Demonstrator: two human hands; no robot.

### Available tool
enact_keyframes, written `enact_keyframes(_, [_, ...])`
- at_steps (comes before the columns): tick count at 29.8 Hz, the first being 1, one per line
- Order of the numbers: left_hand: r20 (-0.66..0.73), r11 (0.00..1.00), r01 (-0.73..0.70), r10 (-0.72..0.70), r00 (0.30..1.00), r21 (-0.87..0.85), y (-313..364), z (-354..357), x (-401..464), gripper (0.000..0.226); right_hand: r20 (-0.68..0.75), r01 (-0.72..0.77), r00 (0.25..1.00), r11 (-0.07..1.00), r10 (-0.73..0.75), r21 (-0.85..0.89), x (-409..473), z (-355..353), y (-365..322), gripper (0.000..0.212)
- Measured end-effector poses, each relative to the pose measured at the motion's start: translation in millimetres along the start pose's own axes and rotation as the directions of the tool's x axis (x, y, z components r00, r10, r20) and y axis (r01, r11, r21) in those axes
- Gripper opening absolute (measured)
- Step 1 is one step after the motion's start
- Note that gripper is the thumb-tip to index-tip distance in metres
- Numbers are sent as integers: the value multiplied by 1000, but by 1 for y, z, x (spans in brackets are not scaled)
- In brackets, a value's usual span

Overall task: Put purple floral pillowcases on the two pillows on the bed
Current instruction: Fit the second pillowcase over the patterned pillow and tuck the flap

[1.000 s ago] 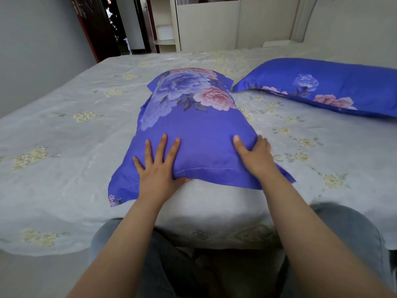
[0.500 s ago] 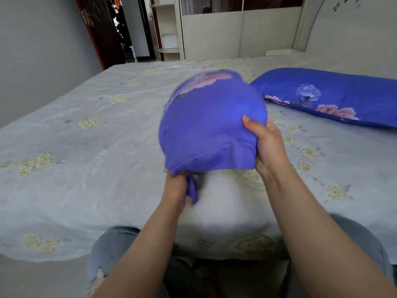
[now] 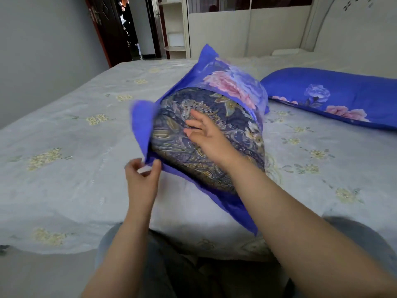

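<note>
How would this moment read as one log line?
left hand pinches pillowcase edge | right hand presses pillow | second pillow covered

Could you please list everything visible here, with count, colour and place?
Pillow: one, dark paisley, mid-bed, showing through its case's opening.
Purple floral pillowcase: one, around that pillow, flap open.
Cased pillow: one, purple floral, far right by the headboard.
Bedsheet: one, pale grey with yellow flowers, over the bed.
Door: one, dark brown, back left.
Left hand: pinches the pillowcase flap's corner.
Right hand: open, on the pillow.
</note>
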State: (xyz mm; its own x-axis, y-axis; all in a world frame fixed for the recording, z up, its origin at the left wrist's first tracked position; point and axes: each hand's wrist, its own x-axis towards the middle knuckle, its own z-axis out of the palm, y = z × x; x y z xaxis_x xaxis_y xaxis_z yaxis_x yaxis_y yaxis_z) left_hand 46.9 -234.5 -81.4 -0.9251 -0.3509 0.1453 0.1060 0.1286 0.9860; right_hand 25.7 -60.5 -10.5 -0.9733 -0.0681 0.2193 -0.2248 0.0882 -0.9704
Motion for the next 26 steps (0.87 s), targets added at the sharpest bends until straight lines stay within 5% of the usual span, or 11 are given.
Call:
enact_keyframes(4, [42, 999, -19, 21, 999, -45, 6, -12, 46, 69, -131, 8, 991, 1000, -12, -29, -16, 21, 26, 47])
enact_keyframes(7, [-91, 934, -13, 49, 995, 358, -3, -12, 56, 93, -251, 155, 934, 920, -255, -360, -35, 4, 33, 40])
enact_keyframes(10, [-108, 788, -136, 249, 962, 601, -8, -13, 49, 101, -422, -32, 789, 656, -447, -755, -46, -28, 42, 38])
enact_keyframes(11, [-70, 706, -208, 343, 937, 677, -8, -12, 48, 103, -519, -176, 771, 659, -370, -732, -48, -41, 50, 48])
enact_keyframes(13, [50, 535, -323, 463, 885, 781, -9, -11, 52, 102, -648, -435, 758, 796, 72, -421, -51, -61, 60, 92])
enact_keyframes(14, [117, 460, -369, 487, 865, 808, -6, -10, 56, 96, -604, -497, 746, 839, 281, -222, -52, -69, 67, 110])
enact_keyframes(16, [230, 334, -425, 491, 840, 841, -4, -9, 65, 78, -475, -505, 750, 862, 460, 38, -55, -80, 81, 118])
enact_keyframes(22, [201, 430, -323, 306, 931, 843, -13, -12, 62, 24, -45, -458, 834, 735, 550, 500, -64, -71, 72, 45])
enact_keyframes(26, [223, 482, -328, 263, 939, 812, -22, -13, 37, 12, -329, -382, 826, 884, 457, 270, -45, -78, 42, 7])
